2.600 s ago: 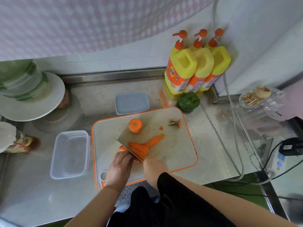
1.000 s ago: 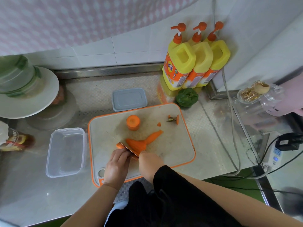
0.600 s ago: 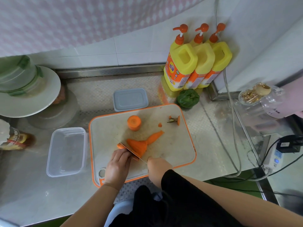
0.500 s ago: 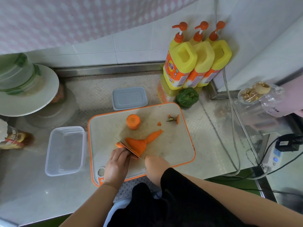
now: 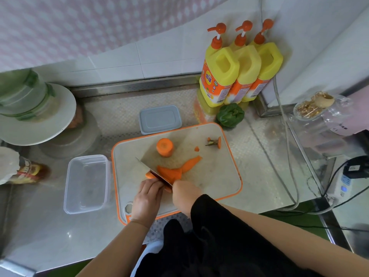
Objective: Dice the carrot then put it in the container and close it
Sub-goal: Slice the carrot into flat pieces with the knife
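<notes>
Cutting board [image 5: 211, 176], white with orange rim: centre of frame, lying flat on the steel tabletop [image 5: 265, 176]. Carrot [image 5: 168, 172], cut lengthwise: lower middle of the board, with a tapered tip piece [image 5: 190, 163] angling toward the upper right of it. Carrot stub [image 5: 164, 146]: upright, above the cut piece, apart from it. Stem end [image 5: 215, 141] and one small orange chip [image 5: 196, 149]: upper right part of the board. Knife [image 5: 151, 170]: blade set diagonally across the left end of the carrot, tip pointing to the upper left. Right hand [image 5: 184, 193]: grip clenched at the near end of the blade; the handle itself is hidden under the hand. Left hand [image 5: 146, 196]: fingers curled down on the carrot end, just beside the blade. Container [image 5: 86, 183], clear plastic, rectangular: left of the board, just beside its edge, lidless. Lid [image 5: 160, 119], grey-blue: above the board, near its top rim. Three yellow pump bottles [image 5: 239, 72]: upper right of frame, in a row against the wall. Green pepper [image 5: 230, 114]: at the foot of the bottles, near the board's upper right corner.
</notes>
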A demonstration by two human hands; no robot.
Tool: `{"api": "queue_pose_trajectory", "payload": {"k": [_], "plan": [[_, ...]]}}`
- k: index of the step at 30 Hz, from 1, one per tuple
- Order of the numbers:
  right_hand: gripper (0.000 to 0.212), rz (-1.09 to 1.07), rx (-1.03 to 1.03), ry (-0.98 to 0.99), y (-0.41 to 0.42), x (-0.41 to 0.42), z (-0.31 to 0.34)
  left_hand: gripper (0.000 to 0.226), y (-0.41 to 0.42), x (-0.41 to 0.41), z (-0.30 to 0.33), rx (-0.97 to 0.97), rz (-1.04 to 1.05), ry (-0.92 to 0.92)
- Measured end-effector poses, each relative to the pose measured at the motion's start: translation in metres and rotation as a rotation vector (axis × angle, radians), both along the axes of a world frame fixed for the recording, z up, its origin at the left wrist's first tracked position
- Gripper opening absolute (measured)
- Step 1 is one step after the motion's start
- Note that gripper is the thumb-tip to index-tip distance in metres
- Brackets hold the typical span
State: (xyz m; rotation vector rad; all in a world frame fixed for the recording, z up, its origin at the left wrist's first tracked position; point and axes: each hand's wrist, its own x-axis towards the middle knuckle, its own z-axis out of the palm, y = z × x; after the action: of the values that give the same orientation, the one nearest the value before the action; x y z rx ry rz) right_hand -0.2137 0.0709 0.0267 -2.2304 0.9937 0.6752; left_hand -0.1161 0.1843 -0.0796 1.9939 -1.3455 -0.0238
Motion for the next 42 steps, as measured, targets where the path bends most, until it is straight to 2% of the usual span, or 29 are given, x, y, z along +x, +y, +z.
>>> {"api": "queue_pose_trajectory", "payload": {"k": [5,8,11,14,17,21,25,28,30,32,34,36,38,42], "plan": [[0.024,0.105,0.031,0.083,-0.002,-0.017,-0.004,0.025,0.0,0.002,0.002,0.017,-0.014,0.011],[0.024,0.079,0.053,0.122,-0.002,-0.03,-0.009,0.033,0.0,0.001,0.003,0.014,-0.01,0.009],[0.027,0.021,0.053,0.081,-0.001,-0.033,-0.011,0.042,0.001,0.002,0.002,0.018,-0.025,-0.002],[0.042,-0.003,0.022,-0.004,0.001,-0.035,-0.011,0.031,0.002,-0.001,0.004,0.011,-0.026,-0.01],[0.044,-0.012,0.039,-0.102,0.004,-0.038,-0.009,0.019,0.002,-0.004,0.006,0.0,-0.008,-0.029],[0.037,0.031,0.068,-0.214,0.006,-0.039,-0.008,0.037,0.002,0.001,0.004,0.079,-0.087,-0.135],[0.035,0.023,0.091,-0.19,0.004,-0.04,-0.014,0.037,0.003,0.002,0.006,0.105,-0.085,-0.105],[0.048,-0.027,0.114,-0.139,0.001,-0.043,-0.017,0.037,0.002,0.002,0.008,0.102,-0.092,-0.089],[0.057,-0.148,0.097,-0.151,-0.002,-0.044,-0.018,0.037,0.002,0.003,0.009,0.1,-0.093,-0.076],[0.053,-0.33,0.044,-0.194,-0.01,-0.042,-0.02,0.037,0.002,0.003,0.01,0.105,-0.093,-0.076],[0.049,-0.41,0.048,-0.213,-0.019,-0.038,-0.026,0.037,0.002,0.003,0.011,0.12,-0.097,-0.074],[0.044,-0.415,0.117,-0.182,-0.024,-0.032,-0.033,0.037,0.002,0.003,0.012,0.133,-0.099,-0.069],[0.03,-0.359,0.142,-0.156,-0.024,-0.028,-0.04,0.037,0.002,0.003,0.013,0.138,-0.099,-0.056],[0.021,-0.341,0.073,-0.241,-0.023,-0.023,-0.041,0.037,0.001,0.003,0.016,0.138,-0.1,-0.051]]}}
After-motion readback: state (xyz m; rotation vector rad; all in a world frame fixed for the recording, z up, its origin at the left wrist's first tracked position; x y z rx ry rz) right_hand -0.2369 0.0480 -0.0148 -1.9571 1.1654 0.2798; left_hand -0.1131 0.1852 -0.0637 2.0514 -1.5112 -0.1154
